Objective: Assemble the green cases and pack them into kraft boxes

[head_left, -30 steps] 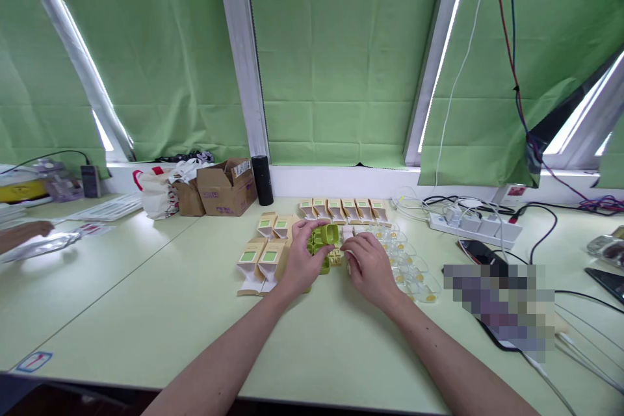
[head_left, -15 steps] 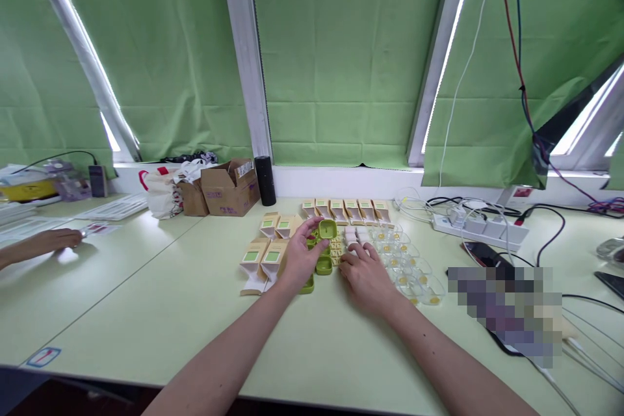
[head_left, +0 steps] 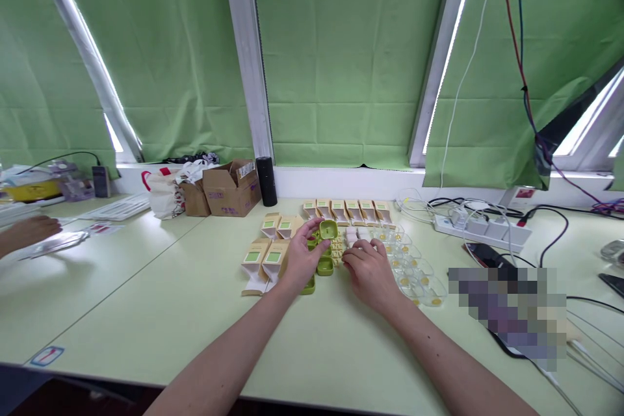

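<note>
My left hand point(head_left: 303, 253) pinches a small green square box point(head_left: 328, 229) by its side, its open face turned toward me. Other green boxes point(head_left: 325, 266) stand on the table below it, partly behind the hand. My right hand point(head_left: 371, 271) has its fingers bent and close together at the edge of a cluster of small yellow pieces point(head_left: 337, 246); whatever is between the fingertips is hidden. Just beyond it lie pale pink-white blocks point(head_left: 351, 234). Clear plastic cups point(head_left: 425, 281) with yellow spots inside stand to its right.
Folded cardboard packs with green windows stand left point(head_left: 253, 259) and in a back row point(head_left: 351, 212). Behind are a cardboard box point(head_left: 231, 188) and a black cylinder point(head_left: 266, 182). A power strip point(head_left: 480, 233) with cables lies right. Another person's hand point(head_left: 36, 229) is far left.
My right hand has shifted slightly right, its fingertips drawing back from the yellow pieces. My left hand keeps the green box in place. The other person's hand has moved left.
</note>
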A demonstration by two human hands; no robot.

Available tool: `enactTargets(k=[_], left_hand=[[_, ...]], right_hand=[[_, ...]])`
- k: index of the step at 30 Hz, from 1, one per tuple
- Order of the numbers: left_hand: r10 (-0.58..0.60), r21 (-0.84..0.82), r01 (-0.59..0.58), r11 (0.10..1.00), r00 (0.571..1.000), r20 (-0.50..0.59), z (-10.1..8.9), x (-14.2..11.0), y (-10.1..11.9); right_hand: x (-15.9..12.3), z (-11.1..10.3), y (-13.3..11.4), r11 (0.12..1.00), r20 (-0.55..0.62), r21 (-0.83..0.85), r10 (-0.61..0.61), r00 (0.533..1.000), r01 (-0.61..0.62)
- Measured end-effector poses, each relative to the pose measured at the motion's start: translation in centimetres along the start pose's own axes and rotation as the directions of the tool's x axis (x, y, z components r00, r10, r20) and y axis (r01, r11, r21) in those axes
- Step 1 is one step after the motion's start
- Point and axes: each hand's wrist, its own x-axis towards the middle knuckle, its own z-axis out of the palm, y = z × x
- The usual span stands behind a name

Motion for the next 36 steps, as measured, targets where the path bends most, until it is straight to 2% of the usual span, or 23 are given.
enactTargets(k=[4,10,14,16,19,22,24,28,32,36], left_hand=[[-0.003,0.002,0.003,1.000,1.000,0.008,-0.1,0.0,-0.2],[0.001,0.024,-0.001,1.000,1.000,0.008,0.0,-0.1,-0.1],[0.009,0.037,-0.009,0.999,1.000,0.000,0.0,-0.2,0.1],[0.013,0.051,-0.013,0.999,1.000,0.003,0.0,-0.2,0.2],[0.013,0.067,-0.014,0.998,1.000,0.019,0.1,-0.3,0.2],[0.022,0.067,-0.024,0.997,0.999,0.041,0.1,-0.4,0.1],[0.035,0.069,-0.038,0.997,0.998,0.048,0.1,-0.5,0.1],[0.051,0.084,-0.056,0.995,0.997,0.056,0.2,-0.7,0.1],[0.038,0.106,-0.045,0.993,0.997,0.071,0.2,-0.9,0.4],[0.030,0.128,-0.039,0.991,0.997,0.068,0.1,-1.0,0.7]], right_hand=[[0.0,0.0,-0.1,0.991,-0.175,0.134,0.034,0.984,-0.010],[0.1,-0.4,-0.6,0.969,-0.249,0.248,0.087,0.965,-0.023],[0.3,-0.7,-0.8,0.893,-0.277,0.449,0.166,0.946,-0.025],[0.4,-0.8,-0.9,0.805,-0.255,0.591,0.249,0.934,-0.054],[0.6,-0.8,-0.8,0.623,-0.153,0.765,0.420,0.894,-0.162],[0.9,-0.5,-0.5,0.398,-0.022,0.878,0.587,0.810,-0.265],[1.0,-0.4,-0.2,0.252,0.057,0.924,0.652,0.756,-0.287],[1.4,-0.4,0.2,0.035,0.179,0.958,0.704,0.687,-0.286],[1.5,-0.5,0.2,-0.123,0.280,0.951,0.730,0.624,-0.284],[1.4,-0.3,0.4,-0.235,0.357,0.932,0.725,0.589,-0.276]])
